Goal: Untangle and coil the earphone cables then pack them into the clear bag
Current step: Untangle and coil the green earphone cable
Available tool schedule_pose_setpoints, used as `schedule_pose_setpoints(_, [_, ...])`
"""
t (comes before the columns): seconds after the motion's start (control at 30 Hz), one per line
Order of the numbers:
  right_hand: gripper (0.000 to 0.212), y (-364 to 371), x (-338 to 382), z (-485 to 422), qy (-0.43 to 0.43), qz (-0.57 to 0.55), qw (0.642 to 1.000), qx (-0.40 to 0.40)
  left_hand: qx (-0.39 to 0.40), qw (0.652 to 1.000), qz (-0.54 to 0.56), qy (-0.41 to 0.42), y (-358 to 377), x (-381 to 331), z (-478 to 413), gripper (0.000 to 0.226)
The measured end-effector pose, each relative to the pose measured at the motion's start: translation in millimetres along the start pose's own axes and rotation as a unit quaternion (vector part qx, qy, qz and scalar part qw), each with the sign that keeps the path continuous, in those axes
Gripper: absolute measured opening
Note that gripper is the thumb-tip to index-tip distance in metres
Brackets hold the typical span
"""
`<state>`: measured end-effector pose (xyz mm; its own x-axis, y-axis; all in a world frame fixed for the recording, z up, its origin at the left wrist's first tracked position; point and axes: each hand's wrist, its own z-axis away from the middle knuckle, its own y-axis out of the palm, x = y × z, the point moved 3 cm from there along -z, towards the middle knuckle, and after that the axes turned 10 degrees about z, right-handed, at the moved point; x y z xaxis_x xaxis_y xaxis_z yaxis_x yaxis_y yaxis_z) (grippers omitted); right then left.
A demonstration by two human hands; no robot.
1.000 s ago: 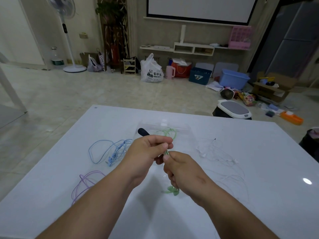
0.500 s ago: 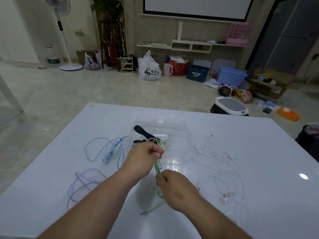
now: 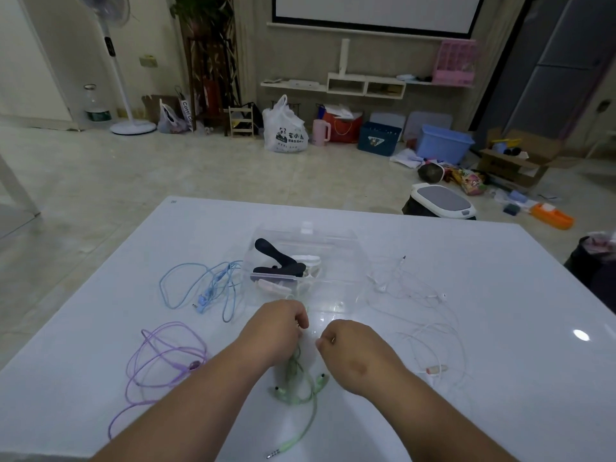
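The left hand (image 3: pixel 276 328) is closed around the green earphone cable (image 3: pixel 293 368), just on the near side of the clear bag (image 3: pixel 340 255). The right hand (image 3: pixel 356 358) hangs beside it with its fingers curled. I cannot tell whether it pinches a strand or holds nothing.

Below the left hand the green cable falls in a loose knot onto the tabletop (image 3: pixel 500 378). Its two earbuds (image 3: pixel 320 381) lie splayed apart, and its plug (image 3: pixel 271 456) trails furthest from the bag, towards the person.

The likeliest trouble is a hard pull on the knot. With the buds and plug ends all free, a tug from above could cinch the loops tighter rather than free them. A bud could also catch in a loop and strain the thin wire at its joint.

A second risk is the trailing plug. If the coil is wound from the hand end, the plug may drag and snag.

The other sets are the third risk. The white earphones (image 3: pixel 441 296) sprawl to the right of the bag and the purple earphones (image 3: pixel 193 364) to its near left, both close to the forearms. A sweeping wrist could hook either into the green set. The blue earphones (image 3: pixel 213 288) touch the bag's left edge and may catch when the bag is lifted.
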<state>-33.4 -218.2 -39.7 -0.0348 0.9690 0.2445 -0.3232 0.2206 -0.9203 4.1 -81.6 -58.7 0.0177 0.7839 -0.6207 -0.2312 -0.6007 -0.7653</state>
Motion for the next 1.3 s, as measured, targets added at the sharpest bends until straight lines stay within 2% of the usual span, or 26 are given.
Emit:
schedule_pose_setpoints(0.07, [0.027, -1.2, -1.3, 0.5, -0.001, 0.004, 1.0, 0.004, 0.0, 1.0, -0.024, 0.006, 3.6, -1.2, 2.1, 0.027])
schedule_pose_setpoints(0.17, [0.03, -4.4, -3.1, 1.4, 0.0, 0.015, 1.0, 0.005, -0.024, 0.999, -0.034, 0.018, 2.7, -2.6, 5.5, 0.026])
schedule_pose_setpoints(0.33, [0.03, -7.9, -7.2, 1.0, 0.001, 0.01, 1.0, 0.001, -0.073, 0.997, -0.039, -0.007, -4.8, -1.6, 9.1, 0.044])
schedule_pose_setpoints(0.47, [0.029, -11.3, -7.1, 1.0, 0.001, 0.01, 1.0, -0.004, -0.061, 0.994, -0.072, -0.056, -11.8, -1.9, 9.3, 0.023])
schedule_pose_setpoints(0.73, [0.024, -16.7, -6.8, -2.0, 0.005, 0.011, 1.0, -0.018, -0.051, 0.998, 0.01, -0.039, -6.0, -1.0, 4.0, 0.007])
schedule_pose_setpoints(0.87, [0.022, -19.0, -7.8, -2.0, 0.005, 0.0, 1.0, -0.023, -0.072, 0.996, 0.011, -0.049, -6.9, 3.2, 4.7, 0.021])
schedule_pose_setpoints(1.3, [0.021, -31.9, 9.5, -9.5, -0.012, -0.064, 0.993, -0.1, -0.083, 0.988, 0.124, -0.026, -38.7, 6.7, 14.8, 0.028])
